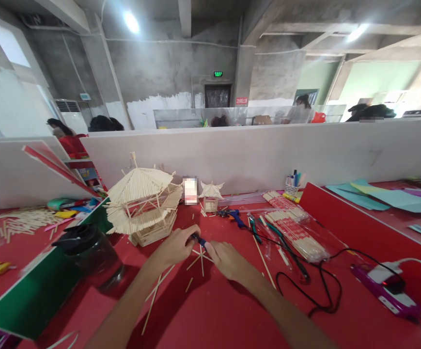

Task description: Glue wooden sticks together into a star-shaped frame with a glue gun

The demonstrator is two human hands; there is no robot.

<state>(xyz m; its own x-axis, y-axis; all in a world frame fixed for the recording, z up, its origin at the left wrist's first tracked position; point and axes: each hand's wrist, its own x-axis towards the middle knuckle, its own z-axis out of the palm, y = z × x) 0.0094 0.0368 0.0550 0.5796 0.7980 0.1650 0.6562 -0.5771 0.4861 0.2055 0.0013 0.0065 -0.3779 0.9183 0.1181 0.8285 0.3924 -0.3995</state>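
Observation:
Both hands meet at the middle of the red table over a small dark blue object [198,239], its kind hidden by my fingers. My left hand [179,245] is closed around its left end. On its right end, my right hand [226,259] is closed, thumb stretched toward it. Just below lie thin wooden sticks joined in a star shape [201,260]. A short stick piece [189,284] rests nearer to me, and longer sticks [155,291] lie by my left forearm. Beyond my left hand stands a large stick pavilion model [141,203]; a smaller one [210,196] is farther back.
A blue glue gun [234,216] lies behind my right hand, its black cable [328,286] looping right. Bagged sticks [297,232] and pliers [256,229] are there too. A dark bottle [90,257] stands left. A purple power strip [386,291] sits right. White partition [254,155] behind.

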